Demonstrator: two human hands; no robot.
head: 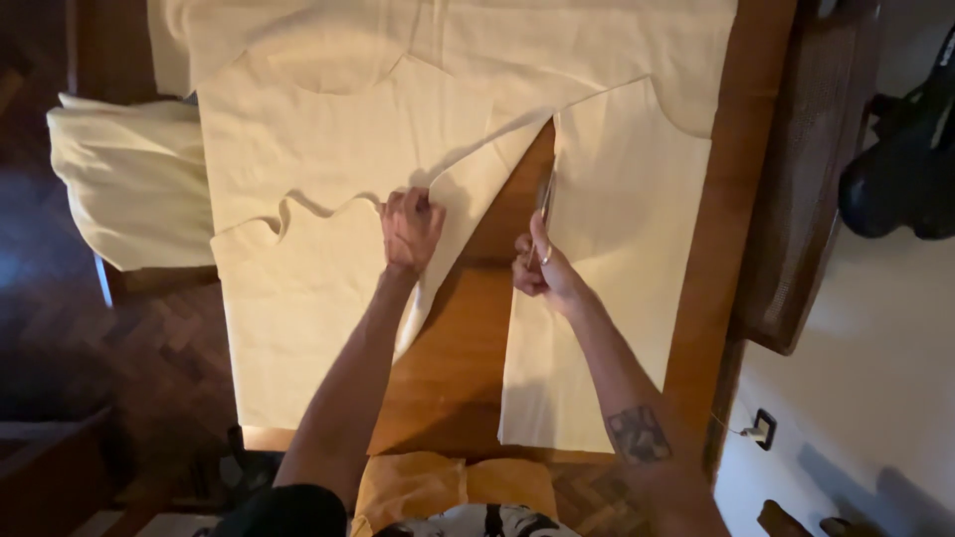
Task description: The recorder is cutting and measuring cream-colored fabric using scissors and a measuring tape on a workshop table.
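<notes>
Cream fabric [328, 149] lies spread over a wooden table [468, 348], cut from the near edge up toward the far end. My left hand [410, 227] grips a bunched edge of the left piece and pulls it aside, baring the wood. My right hand [542, 270] holds scissors [544, 204] with blades pointing away from me along the cut, beside the right-hand piece of fabric [617, 259].
A folded cream cloth [129, 179] hangs off the table's left side over a dark parquet floor [149, 348]. A wooden chair or panel [806, 179] stands at the right by a white wall with a socket [761, 430]. An orange cushion [448, 487] sits near me.
</notes>
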